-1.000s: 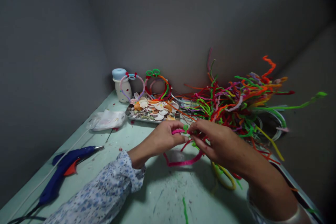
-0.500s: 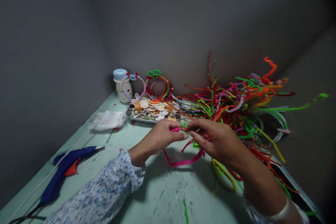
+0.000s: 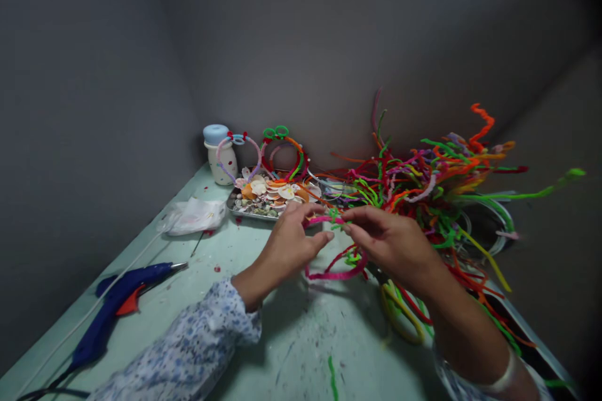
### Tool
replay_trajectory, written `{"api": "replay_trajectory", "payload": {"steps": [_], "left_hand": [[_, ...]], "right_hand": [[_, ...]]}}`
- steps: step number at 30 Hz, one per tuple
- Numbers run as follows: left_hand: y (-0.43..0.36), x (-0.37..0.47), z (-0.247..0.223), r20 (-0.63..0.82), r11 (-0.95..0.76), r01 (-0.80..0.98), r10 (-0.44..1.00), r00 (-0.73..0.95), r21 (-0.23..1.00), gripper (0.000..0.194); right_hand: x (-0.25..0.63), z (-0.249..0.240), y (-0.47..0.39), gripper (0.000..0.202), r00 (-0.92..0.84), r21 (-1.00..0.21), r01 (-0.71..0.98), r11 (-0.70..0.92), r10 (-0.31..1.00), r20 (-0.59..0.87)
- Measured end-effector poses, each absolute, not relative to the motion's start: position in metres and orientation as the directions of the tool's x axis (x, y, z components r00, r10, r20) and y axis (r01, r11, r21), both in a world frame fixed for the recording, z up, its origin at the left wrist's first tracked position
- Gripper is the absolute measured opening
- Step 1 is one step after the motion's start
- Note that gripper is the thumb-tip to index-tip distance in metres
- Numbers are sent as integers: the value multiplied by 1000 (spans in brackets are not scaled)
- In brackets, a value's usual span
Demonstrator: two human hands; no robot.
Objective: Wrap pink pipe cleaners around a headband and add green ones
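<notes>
A pink pipe-cleaner hoop (image 3: 335,275) hangs between my hands above the table, its lower curve showing below them. At its top sits a small twisted piece of green pipe cleaner (image 3: 335,218). My left hand (image 3: 291,241) grips the hoop's upper left, fingers bent over it and thumb lower and a little apart. From the other side, the thumb and fingertips of my right hand (image 3: 392,241) pinch the hoop beside the green twist. The exact fingertip contact is partly hidden.
Behind my hands stands a metal tray (image 3: 256,215) of shells, with finished-looking hoops (image 3: 239,138) and a lidded jar (image 3: 221,156). Many loose pipe cleaners (image 3: 423,175) sprawl at right. A blue glue gun (image 3: 122,301) with a cord and a plastic bag (image 3: 195,216) lie at left.
Both hands have risen slightly with the pink hoop. My left thumb has come away from the fingers, and the green twist shows more openly.
</notes>
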State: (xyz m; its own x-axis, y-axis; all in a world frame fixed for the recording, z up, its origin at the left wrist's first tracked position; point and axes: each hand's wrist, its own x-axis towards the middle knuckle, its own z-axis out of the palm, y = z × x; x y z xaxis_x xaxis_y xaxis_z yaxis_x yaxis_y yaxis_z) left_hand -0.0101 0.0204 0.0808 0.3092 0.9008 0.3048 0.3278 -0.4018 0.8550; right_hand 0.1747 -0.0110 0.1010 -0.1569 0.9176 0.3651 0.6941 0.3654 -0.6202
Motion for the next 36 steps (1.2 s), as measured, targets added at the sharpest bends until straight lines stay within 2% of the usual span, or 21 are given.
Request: {"api": "replay_trajectory", "payload": {"steps": [2, 3, 5, 8, 12, 18, 27, 36], "left_hand": [[14, -7, 82, 516, -510, 410, 850, 106, 756, 34], [11, -6, 82, 589, -550, 424, 807, 49, 719, 29], [4, -2, 81, 642, -609, 389, 764, 55, 691, 16], [-3, 3, 77, 573, -591, 340, 803, 163, 732, 18], [-4, 6, 71, 507, -538, 351, 842, 184, 766, 21], [0, 7, 66, 521, -533, 337, 843, 135, 776, 16], [3, 7, 64, 430, -428, 144, 903, 22, 892, 15], [5, 9, 59, 477, -475, 96, 879, -2, 875, 11]], "right_hand": [[177, 98, -8, 17, -60, -702, 641, 310, 932, 357], [178, 98, -6, 18, -18, -738, 611, 288, 936, 350], [177, 96, -4, 21, 40, -795, 548, 258, 942, 333], [173, 95, -3, 24, 74, -869, 442, 223, 956, 283], [164, 94, -4, 26, 73, -940, 294, 175, 976, 205], [156, 91, -6, 30, 79, -980, 174, 95, 991, 110], [150, 80, -4, 32, 57, -995, -76, 65, 997, 61], [148, 80, -5, 26, 87, -999, 7, 40, 995, 40]]}}
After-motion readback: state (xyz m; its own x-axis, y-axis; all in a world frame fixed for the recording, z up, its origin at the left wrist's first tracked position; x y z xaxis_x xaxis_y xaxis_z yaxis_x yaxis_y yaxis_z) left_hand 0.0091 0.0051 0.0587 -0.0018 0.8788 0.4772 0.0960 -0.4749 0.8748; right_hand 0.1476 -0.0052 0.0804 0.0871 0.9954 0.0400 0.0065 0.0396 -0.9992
